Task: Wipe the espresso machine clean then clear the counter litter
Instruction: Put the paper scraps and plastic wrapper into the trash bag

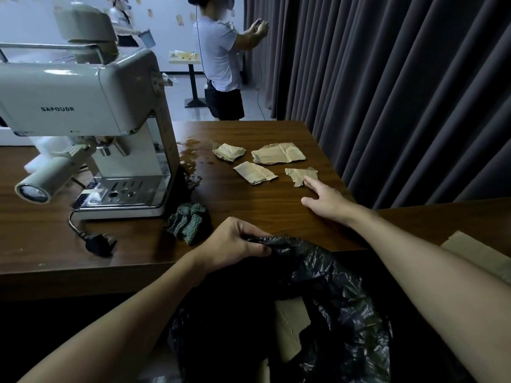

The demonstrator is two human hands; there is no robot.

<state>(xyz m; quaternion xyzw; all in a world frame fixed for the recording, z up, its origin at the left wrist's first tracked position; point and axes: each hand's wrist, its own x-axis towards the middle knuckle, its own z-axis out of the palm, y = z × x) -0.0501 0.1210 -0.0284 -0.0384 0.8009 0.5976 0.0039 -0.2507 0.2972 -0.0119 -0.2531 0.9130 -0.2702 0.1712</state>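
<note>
1. Wooden counter (262, 208): dark brown and L-shaped; it carries every item below except the bag.
2. Grey curtain (401, 78): hangs in folds behind the counter's right side.
3. Espresso machine (83, 106): cream body, standing at the counter's left, with its portafilter handle (52, 175) pointing toward the viewer.
4. Black bin bag (331, 299): hangs open below the counter's near edge, with a piece of brown cardboard (290, 327) showing inside.
5. Left hand (235, 241): fingers curled tight round the bag's rim, holding it up at the counter edge.
6. Right hand (326, 203): fingers straight and spread low over the counter, holding nothing, with its fingertips at the nearest scrap.
7. Green knitted cloth (188, 221): bunched just beside the machine's front right corner.
8. Paper litter, four torn brown scraps lying flat right of the machine: large scrap (278, 153), crumpled scrap (229, 152), folded scrap (254, 173), nearest scrap (300, 174).
9. Wet spill (190, 150): lies between the machine and the scraps.
10. Black plug (99, 243): lies loose in front of the machine.
</note>
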